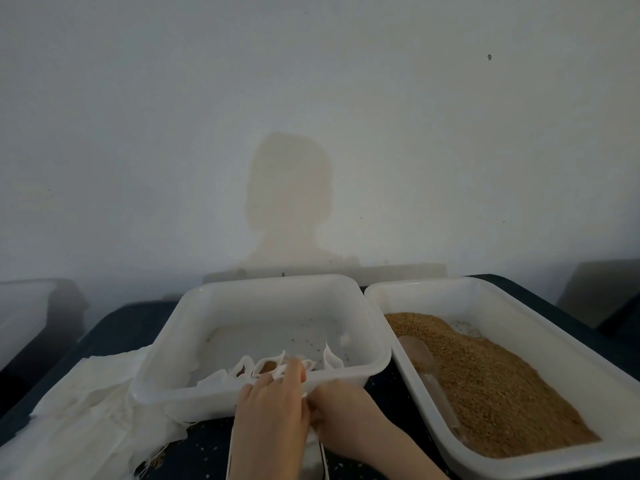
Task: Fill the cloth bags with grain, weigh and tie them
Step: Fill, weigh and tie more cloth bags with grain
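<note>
Cloth pile (86, 410) at 8 o'clock on the bench (114, 327): limp white fabric, frayed threads at its near edge, partly tucked under the middle tub (270, 299).

Left hand (273, 403) at 6 o'clock, over the tub's near rim. Its grip pinches the mouth of the cloth bag (277, 367), fingertips curled round the white fabric. The bag sits just inside that rim, mouth ruffled, brown grain showing within.

Right hand (343, 414) touches the left at the wrist side; its fingers curl toward the same fabric, but I cannot tell whether the grip has closed on it.

Handling, my judgement: bag is soft, shapeless, bottom-heavy once filled. I would gather the neck above the grain, not the body, and keep the mouth upward or it spills.

Grain tub (502, 375) at 3 o'clock, touching the middle tub, scoop (426, 368) lying in the grain (491, 386). The near rim stands between hands and bag. A scale is not clearly visible.
</note>
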Demonstrator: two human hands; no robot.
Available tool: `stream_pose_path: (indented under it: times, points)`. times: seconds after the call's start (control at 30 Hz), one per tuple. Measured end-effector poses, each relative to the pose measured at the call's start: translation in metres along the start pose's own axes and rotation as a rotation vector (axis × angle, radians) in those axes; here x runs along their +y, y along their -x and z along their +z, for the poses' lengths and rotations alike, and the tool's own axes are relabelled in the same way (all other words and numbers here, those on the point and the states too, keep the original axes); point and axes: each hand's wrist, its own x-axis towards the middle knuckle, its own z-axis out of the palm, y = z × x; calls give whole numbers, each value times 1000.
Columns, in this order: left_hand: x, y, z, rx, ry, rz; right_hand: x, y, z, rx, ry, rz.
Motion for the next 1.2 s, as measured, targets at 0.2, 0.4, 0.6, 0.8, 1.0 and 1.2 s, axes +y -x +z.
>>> stream_pose_path:
  times: [0.2, 0.4, 0.6, 0.8, 1.0, 1.2]
  points:
    - [-13, -3, 6, 24, 206, 71, 3, 2, -4, 89, -51, 4]
    - [-36, 2, 18, -183, 213, 223, 10, 11, -19, 151, -148, -50]
    - [-41, -1, 29, -240, 219, 201, 11, 23, -39, 32, -253, -199]
    - [-35, -8, 29, -332, 352, 146, 27, 30, -48, 41, -362, -169]
    - [-39, -14, 35, -257, 298, 117, 109, 32, -66, 363, -360, 168]
    - [-25, -17, 38, -266, 236, 139, 173, 29, -46, -55, 29, 609]
